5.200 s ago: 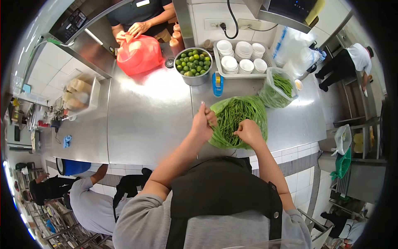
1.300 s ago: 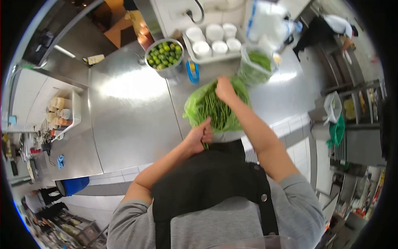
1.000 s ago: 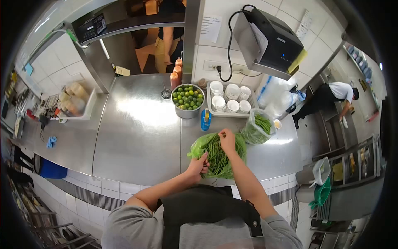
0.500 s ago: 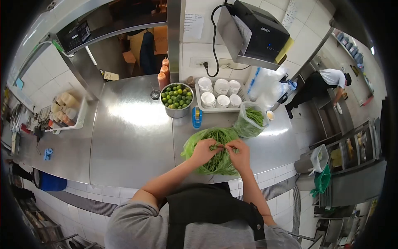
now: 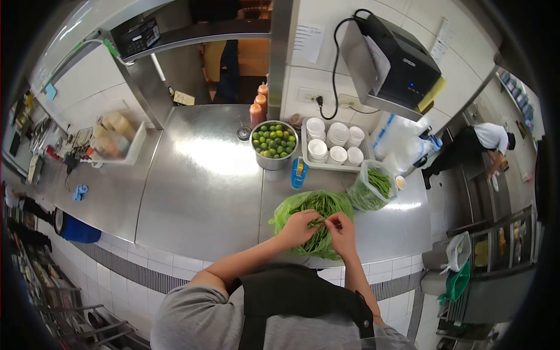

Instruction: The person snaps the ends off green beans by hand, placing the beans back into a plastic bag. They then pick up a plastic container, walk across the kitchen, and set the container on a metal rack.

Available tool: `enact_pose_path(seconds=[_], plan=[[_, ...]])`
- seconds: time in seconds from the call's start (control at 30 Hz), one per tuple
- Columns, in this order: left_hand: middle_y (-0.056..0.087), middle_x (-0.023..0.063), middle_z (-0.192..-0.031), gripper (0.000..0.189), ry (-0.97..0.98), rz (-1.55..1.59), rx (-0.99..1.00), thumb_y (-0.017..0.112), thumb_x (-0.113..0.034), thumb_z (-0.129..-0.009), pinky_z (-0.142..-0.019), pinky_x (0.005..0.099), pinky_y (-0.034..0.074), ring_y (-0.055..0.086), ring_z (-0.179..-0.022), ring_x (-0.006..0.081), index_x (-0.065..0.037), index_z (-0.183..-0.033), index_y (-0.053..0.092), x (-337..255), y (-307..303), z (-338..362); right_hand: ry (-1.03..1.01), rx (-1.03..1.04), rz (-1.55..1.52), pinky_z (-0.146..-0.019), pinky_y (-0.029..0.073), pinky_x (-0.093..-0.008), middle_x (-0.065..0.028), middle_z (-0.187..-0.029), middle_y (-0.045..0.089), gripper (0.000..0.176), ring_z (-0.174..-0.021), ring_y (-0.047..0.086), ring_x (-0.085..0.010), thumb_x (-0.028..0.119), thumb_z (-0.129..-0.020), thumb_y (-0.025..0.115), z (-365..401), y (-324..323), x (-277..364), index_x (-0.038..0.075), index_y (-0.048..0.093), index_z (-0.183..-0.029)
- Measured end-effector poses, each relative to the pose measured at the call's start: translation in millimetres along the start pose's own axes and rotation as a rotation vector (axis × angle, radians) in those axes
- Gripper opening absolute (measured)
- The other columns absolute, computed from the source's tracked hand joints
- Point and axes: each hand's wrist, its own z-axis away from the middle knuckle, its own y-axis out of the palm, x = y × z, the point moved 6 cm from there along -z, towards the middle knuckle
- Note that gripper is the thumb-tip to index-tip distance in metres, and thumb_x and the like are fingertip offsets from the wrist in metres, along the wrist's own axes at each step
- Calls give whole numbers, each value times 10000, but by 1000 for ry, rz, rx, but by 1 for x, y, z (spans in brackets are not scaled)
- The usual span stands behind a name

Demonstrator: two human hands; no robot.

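A green plastic bag (image 5: pixel 281 216) lies open on the steel counter, full of long, thin green beans (image 5: pixel 325 202). Over this pile my left hand (image 5: pixel 298 229) has its fingers closed around a small bunch of beans (image 5: pixel 317 222). My right hand (image 5: pixel 340 231) meets it from the other side, thumb and fingertips pinched on the ends of the same beans. Just behind the bag, to the right, stands a clear bag-lined container (image 5: pixel 366 196) with shorter green pieces inside.
Behind the bag are a blue tape dispenser (image 5: pixel 298 173), a metal pot (image 5: pixel 273 161) of limes and a white crate (image 5: pixel 332 165) with stacked white cups. Squeeze bottles (image 5: pixel 256 114) stand by the pass window. A printer (image 5: pixel 402 64) hangs above. At right, a person (image 5: pixel 489 137) bends over another counter.
The view has shifted, so the counter and its things sit farther right. Both hands stay together over the bag, with fingers slightly rearranged on the beans.
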Motion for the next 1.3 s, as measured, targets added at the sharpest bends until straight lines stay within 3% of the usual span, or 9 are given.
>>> enact_pose_path(seconds=[0.17, 0.2, 0.3, 0.4, 0.53, 0.63, 0.83, 0.93, 1.3], plan=[[645, 124, -845, 135, -63, 216, -139, 733, -53, -847, -695, 339, 486, 631, -763, 265, -10, -957, 668, -3, -4, -3, 486, 67, -897, -667, 471, -262, -19, -781, 635, 56, -686, 589, -126, 74, -918, 649, -7, 0, -35, 43, 638, -872], [659, 105, -831, 135, -109, 222, -171, 724, -106, -895, -702, 311, 479, 618, -759, 180, -22, -978, 659, -1, -9, -4, 490, 79, -801, -686, 494, -263, -28, -764, 647, 36, -698, 610, -130, 59, -926, 639, -6, -2, -45, 27, 649, -914], [661, 86, -814, 146, -268, 572, -272, 703, -135, -922, -706, 302, 482, 626, -786, 149, -35, -1011, 644, 23, -10, -12, 298, 287, -5, -707, 508, -281, -44, -774, 667, 84, -712, 611, -119, 80, -956, 622, -4, 2, -65, 3, 655, -966], [692, 64, -812, 120, -262, 288, -257, 662, -132, -955, -718, 293, 488, 624, -791, 116, -26, -1005, 640, 29, -22, -18, 138, 363, 167, -722, 518, -290, -62, -819, 698, 165, -738, 635, -128, 112, -988, 595, -3, 10, -56, -7, 669, -1074], [705, 45, -797, 101, -312, 211, -195, 642, -114, -967, -723, 286, 487, 609, -771, 103, -15, -978, 628, 26, -18, -14, 321, 311, -250, -802, 518, -283, -74, -926, 721, 246, -873, 668, -140, 136, -990, 604, -14, 16, -32, -19, 649, -1176], [707, 44, -778, 101, -324, 310, -274, 639, -109, -968, -703, 278, 481, 620, -751, 104, -13, -983, 610, 32, -16, -8, 251, 341, -144, -820, 514, -279, -71, -944, 718, 249, -889, 660, -130, 133, -980, 619, -18, 23, 7, -22, 644, -1174], [708, 56, -791, 96, -379, 374, -461, 619, -104, -984, -710, 251, 481, 661, -772, 99, -23, -1019, 581, 40, -48, -10, 307, 403, -146, -782, 523, -274, -62, -900, 714, 197, -823, 651, -115, 119, -937, 679, -11, 42, -30, -28, 678, -1069], [729, 50, -770, 101, -277, 367, -512, 640, -124, -968, -586, 245, 428, 569, -618, 62, -34, -989, 601, 34, -56, -12, 324, 263, -253, -758, 530, -276, -58, -844, 708, 154, -793, 654, -114, 110, -930, 684, -3, 47, -15, -32, 694, -991], [715, 50, -760, 109, -311, 297, -324, 646, -117, -964, -663, 237, 469, 637, -726, 74, -13, -993, 630, 26, -29, -14, 141, 81, -27, -686, 474, -266, -27, -755, 650, 80, -709, 596, -106, 62, -899, 694, 9, 32, -19, -11, 674, -873]])
